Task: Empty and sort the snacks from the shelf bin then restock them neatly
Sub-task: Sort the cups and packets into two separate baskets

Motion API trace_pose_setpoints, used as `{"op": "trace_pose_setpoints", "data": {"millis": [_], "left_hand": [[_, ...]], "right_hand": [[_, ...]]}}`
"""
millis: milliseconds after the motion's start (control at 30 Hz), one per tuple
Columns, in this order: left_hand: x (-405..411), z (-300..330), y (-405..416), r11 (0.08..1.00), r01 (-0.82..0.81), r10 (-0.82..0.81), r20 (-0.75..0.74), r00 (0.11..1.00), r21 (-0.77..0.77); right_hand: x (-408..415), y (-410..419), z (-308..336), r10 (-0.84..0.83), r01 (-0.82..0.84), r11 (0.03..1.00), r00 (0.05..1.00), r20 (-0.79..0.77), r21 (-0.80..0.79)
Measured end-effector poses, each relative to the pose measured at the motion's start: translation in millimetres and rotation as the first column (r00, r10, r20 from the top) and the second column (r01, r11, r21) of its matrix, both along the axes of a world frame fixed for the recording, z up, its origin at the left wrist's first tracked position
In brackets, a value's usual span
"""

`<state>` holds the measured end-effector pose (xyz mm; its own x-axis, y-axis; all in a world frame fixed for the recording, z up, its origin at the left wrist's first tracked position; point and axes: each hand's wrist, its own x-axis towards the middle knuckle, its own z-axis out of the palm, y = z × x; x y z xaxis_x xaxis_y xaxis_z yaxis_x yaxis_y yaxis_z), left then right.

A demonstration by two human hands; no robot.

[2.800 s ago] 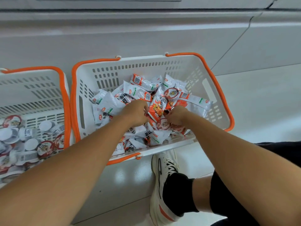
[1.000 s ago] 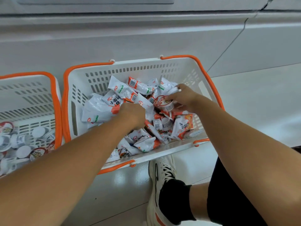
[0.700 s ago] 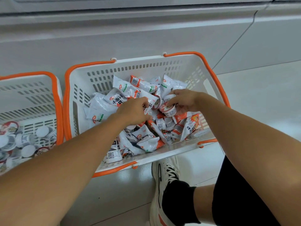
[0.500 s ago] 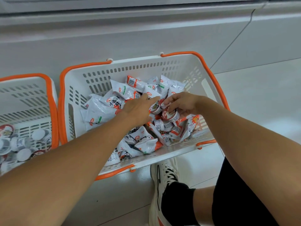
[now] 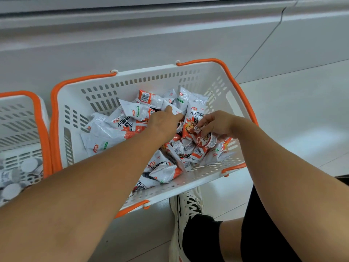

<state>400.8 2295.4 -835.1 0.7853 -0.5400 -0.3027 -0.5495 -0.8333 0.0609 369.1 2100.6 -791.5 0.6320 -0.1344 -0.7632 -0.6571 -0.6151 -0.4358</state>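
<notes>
Orange-rimmed and white, the slotted basket [image 5: 132, 82] sits on the pale floor [image 5: 292, 120] against a grey cabinet front, holding a loose heap of white-and-orange snack packets [image 5: 105, 137] with a few small round snack cups among them. Both hands are down inside it. The left hand [image 5: 162, 123] lies flat over the middle of the heap, fingers stretched nearly straight toward the far wall, fingertips resting on a white packet; nothing is gripped in it that can be seen. The right hand [image 5: 217, 123] is half curled, thumb and fingers bent round a small cup [image 5: 206, 140] with a red-and-white printed lid, held tilted just above the packets on the right side of the basket. An upright orange packet with large dark lettering [image 5: 194, 118] stands between the two hands, touching both. At the left edge a second basket [image 5: 22, 118] of the same kind stands just beside the first, with more round cups [image 5: 28, 164] lying at its bottom. Below the basket a white laced shoe [image 5: 187, 207] with a black sock shows on the floor.
</notes>
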Motion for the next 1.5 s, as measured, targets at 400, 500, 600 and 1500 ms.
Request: {"op": "trace_pose_setpoints", "data": {"millis": [400,500,600,1500], "left_hand": [[-22,9,18,0.99,0.043,-0.045,0.008,0.999,0.137],[-19,13,28,0.995,0.013,-0.013,0.0,1.0,0.097],[-13,25,54,0.972,-0.151,0.126,-0.142,0.982,-0.18],[-112,38,424,-0.032,-0.904,0.971,-0.229,0.074,-0.427]], "right_hand": [[-3,5,28,-0.054,0.054,0.998,0.998,0.008,0.04],[-11,18,27,-0.026,0.026,0.999,1.0,0.004,0.03],[-6,29,39,0.013,-0.015,0.999,0.999,0.033,0.04],[-53,418,35,0.15,-0.358,0.806,0.894,0.423,0.471]]}}
